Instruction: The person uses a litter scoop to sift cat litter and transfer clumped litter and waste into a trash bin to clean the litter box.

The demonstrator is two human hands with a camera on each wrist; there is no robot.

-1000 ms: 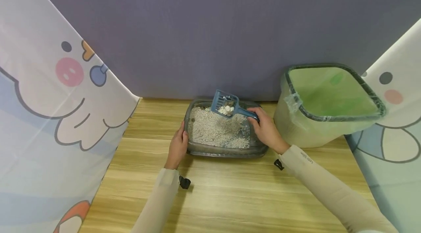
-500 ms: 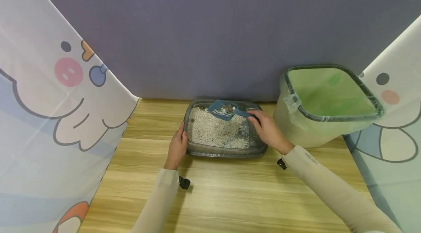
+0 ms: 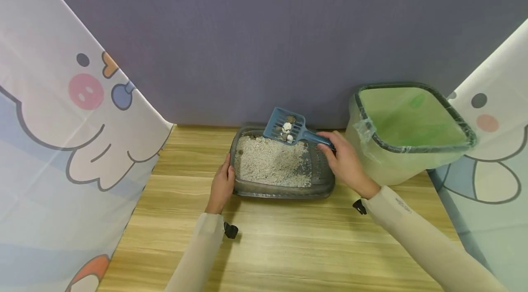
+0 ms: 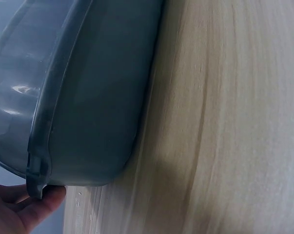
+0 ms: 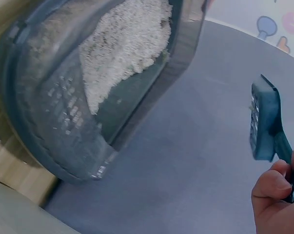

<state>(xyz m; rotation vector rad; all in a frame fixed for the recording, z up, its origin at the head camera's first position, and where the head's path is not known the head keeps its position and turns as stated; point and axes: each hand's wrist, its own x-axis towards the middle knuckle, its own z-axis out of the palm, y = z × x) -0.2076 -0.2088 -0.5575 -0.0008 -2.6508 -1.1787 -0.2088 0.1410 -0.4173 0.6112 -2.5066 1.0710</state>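
A grey litter box (image 3: 284, 191) holding pale granular litter (image 3: 268, 163) stands on the table against the back wall. My left hand (image 3: 222, 186) grips its left rim; in the left wrist view, fingers (image 4: 47, 204) curl beneath the rim of the box (image 4: 88, 107). Above the box's back edge, my right hand (image 3: 346, 161) holds a blue slotted litter scoop (image 3: 304, 133) by its handle. Several white and brown clumps (image 3: 287, 126) lie in the scoop. From the right wrist, the scoop (image 5: 267, 122) appears side-on, apart from the box, with fingers wrapped round the handle.
A tall bin (image 3: 371, 163) with a dark rim and a translucent green-tinted liner stands right of the litter box, near my right forearm. A grey-purple wall (image 3: 247, 53) rises directly behind the box. Printed cloth panels (image 3: 41, 168) flank the wooden table (image 3: 284, 246).
The scoop has tilted and dipped, then come up flatter and slightly to the right. Clumps inside it have shifted, and fewer loose granules show in it. My left hand stays at the rim.
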